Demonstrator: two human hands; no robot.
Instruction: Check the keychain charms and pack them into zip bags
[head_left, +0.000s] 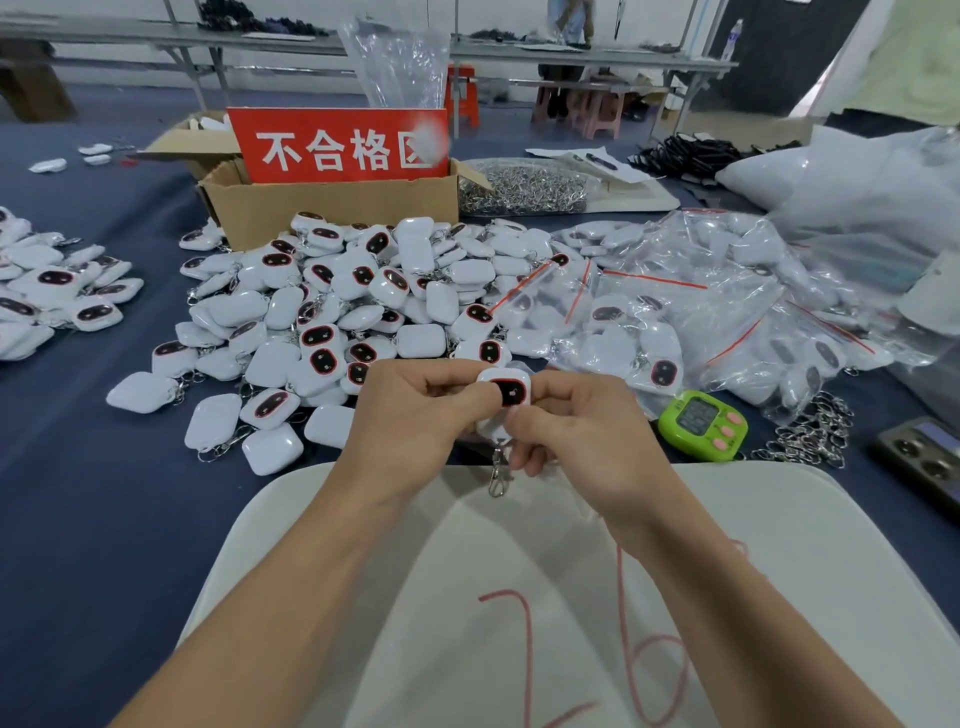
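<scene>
Now the left hand (415, 410) and right hand (582, 431) pinch one charm (506, 389) between curled fingers (457, 400). It's held upright, clasp (497, 480) dangling. The zip bags (727, 291) lie rightward, nearer the right hand.

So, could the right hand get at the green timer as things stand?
Probably yes. The timer sits just beside the right hand with only bare cloth between, though that hand would first have to let go of the charm it holds.

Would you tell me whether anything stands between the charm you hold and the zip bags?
Nothing visible does: the charm, in the left hand and right hand, has open space to the zip bags; the green timer sits aside.
</scene>
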